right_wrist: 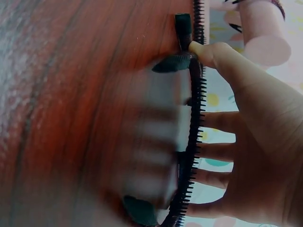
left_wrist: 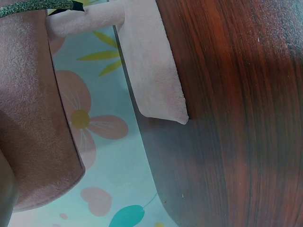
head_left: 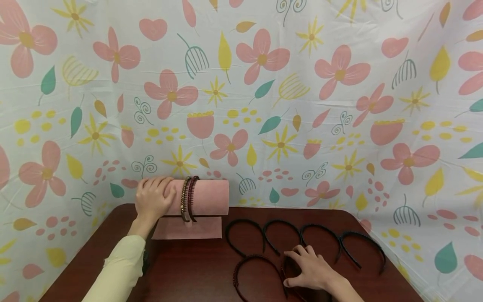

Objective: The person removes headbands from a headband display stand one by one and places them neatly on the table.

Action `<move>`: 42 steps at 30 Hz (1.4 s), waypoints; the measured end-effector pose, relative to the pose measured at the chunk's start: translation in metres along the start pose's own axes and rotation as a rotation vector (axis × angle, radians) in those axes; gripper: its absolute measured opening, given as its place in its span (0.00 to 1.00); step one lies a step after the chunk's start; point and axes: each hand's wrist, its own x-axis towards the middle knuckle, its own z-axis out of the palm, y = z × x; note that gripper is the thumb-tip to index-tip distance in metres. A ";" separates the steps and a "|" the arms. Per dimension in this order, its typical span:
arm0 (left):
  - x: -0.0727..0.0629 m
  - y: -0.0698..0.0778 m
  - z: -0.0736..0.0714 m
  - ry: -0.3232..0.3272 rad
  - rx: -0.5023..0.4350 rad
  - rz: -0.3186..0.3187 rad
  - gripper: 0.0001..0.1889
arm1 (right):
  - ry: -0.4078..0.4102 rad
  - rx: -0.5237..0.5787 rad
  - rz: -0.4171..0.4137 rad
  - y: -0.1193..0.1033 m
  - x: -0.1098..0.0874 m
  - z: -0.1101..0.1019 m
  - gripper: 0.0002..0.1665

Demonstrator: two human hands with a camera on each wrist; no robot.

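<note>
My left hand [head_left: 154, 196] rests on the left end of a pink padded display roll [head_left: 211, 197], its fingers over the top. Two beaded headbands, one gold-toned [head_left: 183, 199] and one dark red [head_left: 191, 199], sit around the roll's middle. At the front right, my right hand [head_left: 311, 268] reaches down around a dark toothed headband [right_wrist: 193, 123]. In the right wrist view the thumb touches one side of its band and the fingers pass behind it, fingertips hidden. Left of that hand a dark red headband [head_left: 235, 277] lies on the table.
Several dark headbands [head_left: 244, 221] lie in a row behind my right hand. The roll's pink base [head_left: 188, 233] stands on the dark wooden table [head_left: 185, 268], near its back edge. A flower-print cloth [head_left: 264, 126] hangs behind the table.
</note>
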 end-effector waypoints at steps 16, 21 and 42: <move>-0.001 -0.001 0.001 -0.004 -0.004 -0.003 0.23 | 0.106 0.009 -0.058 -0.011 0.003 -0.010 0.46; -0.001 -0.001 0.001 0.001 -0.002 -0.001 0.23 | 0.215 -0.027 -0.115 -0.024 0.011 -0.017 0.41; -0.002 -0.001 0.002 0.008 -0.002 0.006 0.23 | 0.416 -0.051 -0.262 -0.081 0.046 -0.031 0.34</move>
